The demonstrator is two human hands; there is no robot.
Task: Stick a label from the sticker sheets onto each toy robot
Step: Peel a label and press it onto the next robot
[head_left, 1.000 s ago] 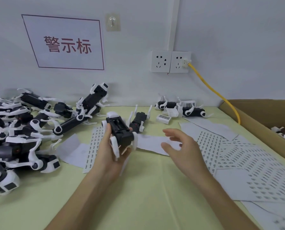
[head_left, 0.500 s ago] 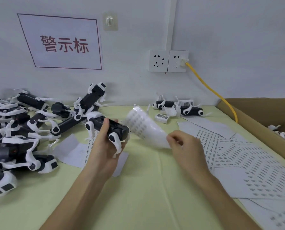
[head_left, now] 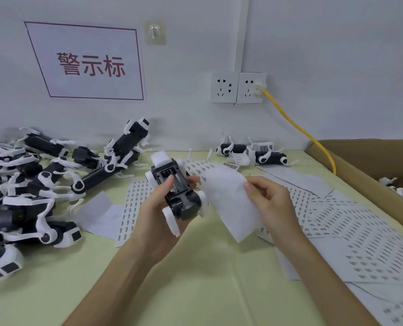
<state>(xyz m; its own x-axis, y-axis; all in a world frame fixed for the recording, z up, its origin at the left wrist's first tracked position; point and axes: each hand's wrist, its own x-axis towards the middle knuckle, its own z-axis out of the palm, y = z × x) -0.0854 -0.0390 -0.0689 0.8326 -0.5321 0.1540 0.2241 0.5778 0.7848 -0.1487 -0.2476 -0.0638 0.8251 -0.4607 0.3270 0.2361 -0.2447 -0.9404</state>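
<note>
1. A pale green table [head_left: 195, 285] is nearest, and both bare forearms reach across it toward the middle.
2. The left grip [head_left: 153, 215] is curled round a black-and-white toy robot [head_left: 184, 205] and holds it clear of the table. The thumb lies across an open bay where a spring shows.
3. The right grip [head_left: 274, 203] pinches the edge of a sticker sheet [head_left: 226, 198] between thumb and fingers. The sheet curls with its blank back toward the camera. Rows of printed labels show at its far end, just beside the held robot.
4. More sticker sheets [head_left: 360, 234] lie flat and overlapping on the right, and a narrow strip of labels [head_left: 132, 208] lies under the left wrist.
5. A heap of toy robots [head_left: 31, 184] covers the table's left side.
6. Two more robots [head_left: 254, 155] lie by the wall.
7. A cardboard box [head_left: 365, 165] stands at the right. A yellow cable [head_left: 299, 130] runs from a wall socket [head_left: 251, 88] down toward it. A sign [head_left: 90, 64] with red characters hangs on the wall at the left.
</note>
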